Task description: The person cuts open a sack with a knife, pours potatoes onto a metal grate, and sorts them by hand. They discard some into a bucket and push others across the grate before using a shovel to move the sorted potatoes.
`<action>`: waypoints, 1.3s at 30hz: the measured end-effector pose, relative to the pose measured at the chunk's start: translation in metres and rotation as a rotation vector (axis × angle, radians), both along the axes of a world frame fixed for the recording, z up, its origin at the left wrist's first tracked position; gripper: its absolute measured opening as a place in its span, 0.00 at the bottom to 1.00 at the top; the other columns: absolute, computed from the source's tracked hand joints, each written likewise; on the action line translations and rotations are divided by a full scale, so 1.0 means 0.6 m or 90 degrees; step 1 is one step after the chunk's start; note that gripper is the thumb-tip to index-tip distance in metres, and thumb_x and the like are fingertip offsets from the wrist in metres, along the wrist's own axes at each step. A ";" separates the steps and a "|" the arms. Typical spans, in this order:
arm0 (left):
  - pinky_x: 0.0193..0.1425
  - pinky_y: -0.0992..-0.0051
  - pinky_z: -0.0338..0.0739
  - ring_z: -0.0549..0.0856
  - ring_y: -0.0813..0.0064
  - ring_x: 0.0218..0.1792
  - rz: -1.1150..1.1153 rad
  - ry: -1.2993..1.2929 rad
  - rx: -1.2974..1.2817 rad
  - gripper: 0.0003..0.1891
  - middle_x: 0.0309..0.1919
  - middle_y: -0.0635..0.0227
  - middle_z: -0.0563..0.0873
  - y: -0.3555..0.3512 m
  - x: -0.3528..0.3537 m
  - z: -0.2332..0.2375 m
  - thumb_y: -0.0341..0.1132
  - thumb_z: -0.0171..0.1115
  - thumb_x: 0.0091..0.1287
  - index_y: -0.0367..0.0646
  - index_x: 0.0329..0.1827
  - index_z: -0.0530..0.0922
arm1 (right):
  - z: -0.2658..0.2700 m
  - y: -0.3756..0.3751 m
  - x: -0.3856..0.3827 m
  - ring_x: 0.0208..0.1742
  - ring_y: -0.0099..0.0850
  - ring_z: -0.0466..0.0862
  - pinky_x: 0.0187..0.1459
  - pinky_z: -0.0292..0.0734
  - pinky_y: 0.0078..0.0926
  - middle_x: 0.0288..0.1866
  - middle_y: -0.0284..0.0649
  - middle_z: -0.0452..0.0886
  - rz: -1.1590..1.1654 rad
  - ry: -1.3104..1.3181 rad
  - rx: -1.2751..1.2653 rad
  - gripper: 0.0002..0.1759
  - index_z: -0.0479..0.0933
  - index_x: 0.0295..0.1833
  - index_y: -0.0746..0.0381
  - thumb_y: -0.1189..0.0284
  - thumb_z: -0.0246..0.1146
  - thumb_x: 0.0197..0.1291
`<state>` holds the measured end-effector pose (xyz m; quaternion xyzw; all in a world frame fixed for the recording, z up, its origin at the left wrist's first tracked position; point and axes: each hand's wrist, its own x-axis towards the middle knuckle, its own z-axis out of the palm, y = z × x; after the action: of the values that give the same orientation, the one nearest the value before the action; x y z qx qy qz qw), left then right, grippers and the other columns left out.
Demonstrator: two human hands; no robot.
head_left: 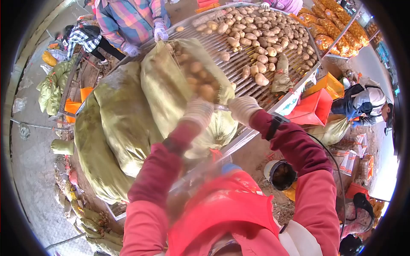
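My left hand [198,112], in a pale striped knit glove and smeared by motion, is curled at the lower end of an open yellow-green woven sack [164,72]. Potatoes [196,70] show through the sack's long opening, just beyond that hand. My right hand [244,109], gloved alike, is closed at the sack's right side, above the edge of the slatted metal table [294,91]. A short pale strip [221,107] spans the gap between my hands; I cannot tell what it is. Two more full sacks [121,115] lean together on the left.
Many loose potatoes [273,36] cover the table's far side, near a crumpled sack [282,74]. A person in a plaid shirt [128,19] stands opposite, gloved hands by the sacks. Red [309,109] and orange [326,85] bins and a bucket [282,174] are on the right.
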<state>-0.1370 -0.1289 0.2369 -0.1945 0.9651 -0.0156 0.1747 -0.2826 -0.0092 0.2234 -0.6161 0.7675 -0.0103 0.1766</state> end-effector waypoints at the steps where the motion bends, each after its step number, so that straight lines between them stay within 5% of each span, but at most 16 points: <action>1: 0.70 0.62 0.68 0.85 0.65 0.53 0.001 0.016 0.006 0.08 0.42 0.63 0.90 0.003 0.005 0.002 0.34 0.63 0.64 0.46 0.41 0.86 | -0.008 0.012 0.006 0.30 0.51 0.86 0.33 0.80 0.46 0.26 0.51 0.84 0.005 -0.008 -0.025 0.07 0.82 0.36 0.67 0.74 0.63 0.53; 5: 0.64 0.61 0.72 0.85 0.60 0.52 -0.054 0.047 0.023 0.07 0.38 0.59 0.90 0.016 0.094 0.047 0.35 0.63 0.62 0.45 0.39 0.86 | -0.001 0.160 0.068 0.33 0.52 0.87 0.37 0.81 0.49 0.30 0.53 0.85 0.041 -0.050 -0.019 0.10 0.83 0.40 0.65 0.72 0.59 0.58; 6: 0.62 0.61 0.73 0.85 0.58 0.50 -0.051 0.043 0.017 0.07 0.36 0.58 0.89 0.012 0.128 0.060 0.36 0.63 0.62 0.45 0.39 0.86 | 0.030 0.205 0.073 0.37 0.52 0.87 0.37 0.82 0.46 0.36 0.52 0.86 0.013 -0.072 0.208 0.11 0.83 0.44 0.62 0.70 0.58 0.64; 7: 0.59 0.60 0.74 0.85 0.56 0.48 -0.040 0.046 0.003 0.08 0.35 0.57 0.89 0.002 0.160 0.071 0.37 0.63 0.62 0.45 0.39 0.86 | 0.015 0.262 0.058 0.37 0.49 0.88 0.38 0.82 0.45 0.35 0.50 0.86 0.141 -0.066 0.099 0.11 0.83 0.46 0.60 0.69 0.58 0.64; 8: 0.59 0.61 0.74 0.85 0.55 0.46 -0.061 0.025 -0.003 0.09 0.34 0.57 0.88 -0.021 0.182 0.051 0.40 0.65 0.62 0.45 0.38 0.86 | 0.025 0.274 0.050 0.35 0.48 0.88 0.38 0.82 0.44 0.33 0.49 0.86 0.163 -0.017 0.287 0.11 0.83 0.46 0.57 0.69 0.58 0.65; 13: 0.60 0.62 0.73 0.85 0.61 0.50 -0.114 0.005 -0.020 0.11 0.36 0.61 0.89 0.001 0.153 0.076 0.44 0.67 0.62 0.48 0.40 0.86 | 0.061 0.197 0.016 0.34 0.46 0.88 0.36 0.81 0.44 0.32 0.48 0.86 -0.119 0.050 0.001 0.08 0.80 0.42 0.63 0.70 0.61 0.61; 20: 0.66 0.65 0.70 0.85 0.66 0.50 -0.256 -0.148 -0.098 0.10 0.38 0.66 0.89 0.017 0.178 -0.002 0.33 0.58 0.62 0.50 0.42 0.86 | 0.021 0.128 0.076 0.38 0.46 0.89 0.36 0.82 0.44 0.33 0.48 0.87 0.036 0.087 0.050 0.08 0.80 0.43 0.63 0.72 0.62 0.60; 28: 0.69 0.65 0.67 0.85 0.67 0.51 -0.236 0.004 -0.064 0.10 0.41 0.66 0.87 0.041 0.208 -0.031 0.33 0.58 0.62 0.46 0.43 0.84 | 0.026 0.075 0.086 0.30 0.45 0.88 0.30 0.80 0.43 0.27 0.47 0.85 0.091 0.119 0.128 0.05 0.84 0.31 0.61 0.72 0.64 0.55; 33: 0.66 0.64 0.67 0.84 0.67 0.51 -0.195 0.011 -0.059 0.09 0.41 0.67 0.88 0.033 0.190 -0.033 0.33 0.57 0.65 0.50 0.43 0.85 | -0.043 0.004 0.109 0.34 0.45 0.89 0.31 0.81 0.44 0.32 0.48 0.87 0.180 0.059 0.122 0.06 0.88 0.34 0.61 0.73 0.70 0.49; 35: 0.66 0.63 0.67 0.84 0.67 0.51 -0.188 0.042 -0.062 0.09 0.41 0.68 0.89 0.030 0.185 -0.041 0.34 0.57 0.66 0.52 0.42 0.86 | -0.058 -0.029 0.149 0.45 0.42 0.90 0.43 0.84 0.44 0.45 0.42 0.89 0.227 0.176 0.222 0.12 0.88 0.45 0.57 0.66 0.66 0.59; 36: 0.66 0.63 0.67 0.84 0.68 0.51 -0.182 0.013 -0.063 0.09 0.41 0.68 0.89 0.029 0.177 -0.042 0.34 0.57 0.66 0.52 0.42 0.86 | -0.072 -0.046 0.163 0.37 0.45 0.89 0.38 0.83 0.47 0.36 0.46 0.89 0.268 0.141 0.217 0.09 0.88 0.39 0.61 0.72 0.73 0.51; 39: 0.66 0.63 0.67 0.84 0.68 0.52 -0.150 -0.021 -0.060 0.09 0.39 0.70 0.89 0.015 0.173 -0.063 0.37 0.59 0.65 0.54 0.41 0.88 | -0.087 -0.032 0.170 0.37 0.46 0.89 0.38 0.83 0.45 0.35 0.46 0.88 0.267 0.133 0.205 0.08 0.87 0.40 0.62 0.73 0.70 0.53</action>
<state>-0.0330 -0.1199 0.1992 -0.0872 0.9765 -0.0847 0.1779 -0.1808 -0.0286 0.1715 -0.7232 0.6291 0.2118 0.1904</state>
